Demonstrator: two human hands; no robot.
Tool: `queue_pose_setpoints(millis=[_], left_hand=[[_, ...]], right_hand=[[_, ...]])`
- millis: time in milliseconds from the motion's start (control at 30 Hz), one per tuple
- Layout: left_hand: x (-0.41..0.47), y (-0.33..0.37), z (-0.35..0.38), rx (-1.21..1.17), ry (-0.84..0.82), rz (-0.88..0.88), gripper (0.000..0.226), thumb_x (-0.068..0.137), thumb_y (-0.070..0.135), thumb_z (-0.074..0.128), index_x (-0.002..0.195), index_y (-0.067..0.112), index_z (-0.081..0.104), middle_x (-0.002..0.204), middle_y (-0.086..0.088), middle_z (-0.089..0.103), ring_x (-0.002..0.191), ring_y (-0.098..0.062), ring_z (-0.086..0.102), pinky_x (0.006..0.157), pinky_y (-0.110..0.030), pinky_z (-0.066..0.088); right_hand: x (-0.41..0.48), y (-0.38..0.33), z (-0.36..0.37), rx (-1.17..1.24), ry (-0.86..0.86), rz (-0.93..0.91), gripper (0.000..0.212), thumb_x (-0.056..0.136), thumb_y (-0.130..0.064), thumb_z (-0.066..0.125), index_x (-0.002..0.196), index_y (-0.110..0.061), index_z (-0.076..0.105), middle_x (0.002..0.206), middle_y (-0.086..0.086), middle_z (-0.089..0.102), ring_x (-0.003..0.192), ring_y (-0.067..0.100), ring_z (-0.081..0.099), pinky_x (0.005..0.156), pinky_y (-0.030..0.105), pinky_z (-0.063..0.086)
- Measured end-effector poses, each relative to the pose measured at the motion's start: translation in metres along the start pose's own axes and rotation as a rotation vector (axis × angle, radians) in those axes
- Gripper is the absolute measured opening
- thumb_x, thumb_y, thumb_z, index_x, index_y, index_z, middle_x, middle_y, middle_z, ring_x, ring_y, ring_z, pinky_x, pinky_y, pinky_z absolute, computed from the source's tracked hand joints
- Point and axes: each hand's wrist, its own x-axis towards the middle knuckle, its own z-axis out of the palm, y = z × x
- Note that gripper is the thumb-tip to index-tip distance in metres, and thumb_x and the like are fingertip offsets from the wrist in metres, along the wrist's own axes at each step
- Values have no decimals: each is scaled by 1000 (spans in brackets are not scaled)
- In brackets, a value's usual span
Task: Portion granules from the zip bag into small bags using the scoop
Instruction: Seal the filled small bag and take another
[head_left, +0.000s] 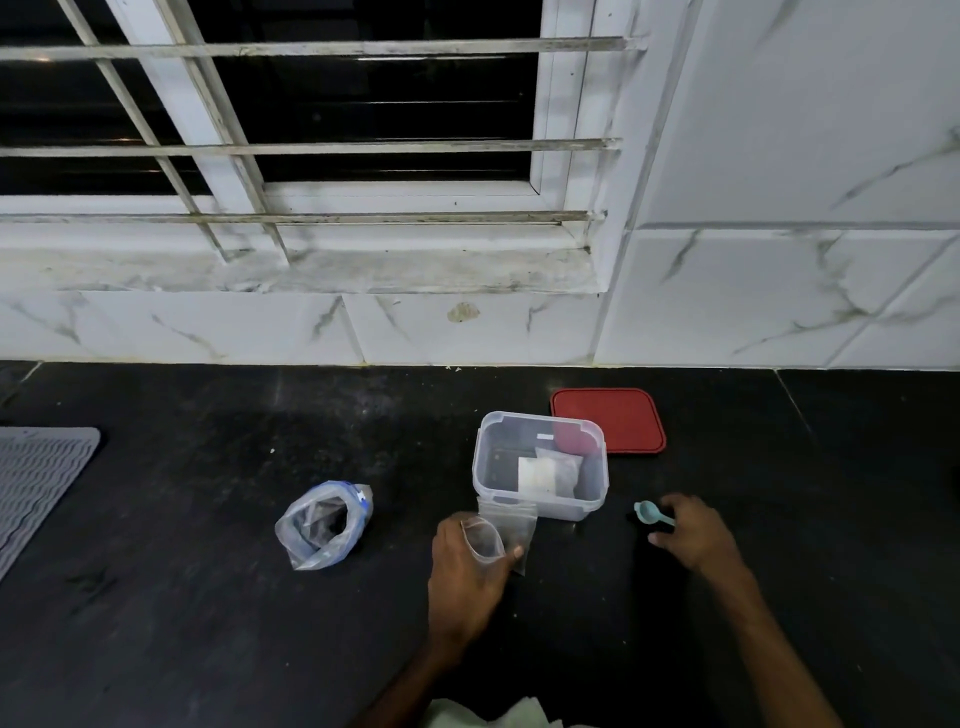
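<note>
A zip bag with dark granules stands open on the black counter, left of centre. My left hand grips a small clear bag with its mouth open; another small bag lies just behind it. My right hand has its fingers curled over the handle of a teal scoop that lies on the counter. A clear plastic box behind the hands holds a few small bags.
A red lid lies behind the box near the tiled wall. A grey ribbed mat sits at the left edge. A pale cloth shows at the bottom edge. A barred window is above the counter.
</note>
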Motion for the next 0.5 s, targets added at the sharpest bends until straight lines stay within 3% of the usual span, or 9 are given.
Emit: queue_pose_setpoints(millis=[100,233,400,500], left_hand=[[-1,-6,7,-20,-3,-11,61,61,58,73,111,40,44,110,18,50,103,-5,57,88,-35,54],[2,-15,10,-16,-28,-35,67,58,57,78,113,39,44,112,16,51,103,-8,59,85,-36,57],[5,-23,7,-36,-44,-47,73,53,50,84,112,42,42,113,15,51,104,-6,58,89,-34,55],[2,-22,4,-33,-81,-46,79,53,45,87,117,42,41,118,16,50,108,-3,55,94,-25,51]], right_hand=[[-1,2,16,-57,82,10,45,81,-24,74,122,-18,58,125,7,49,114,27,52,92,39,48],[-1,-2,19,-54,177,15,12,86,-24,67,96,-20,63,107,4,58,100,23,58,84,37,49],[-3,-2,14,145,238,32,12,85,-28,71,84,-22,60,90,2,66,83,21,61,71,31,45],[0,-1,9,310,290,23,11,83,-27,74,85,-22,64,90,4,70,83,24,65,74,35,51]])
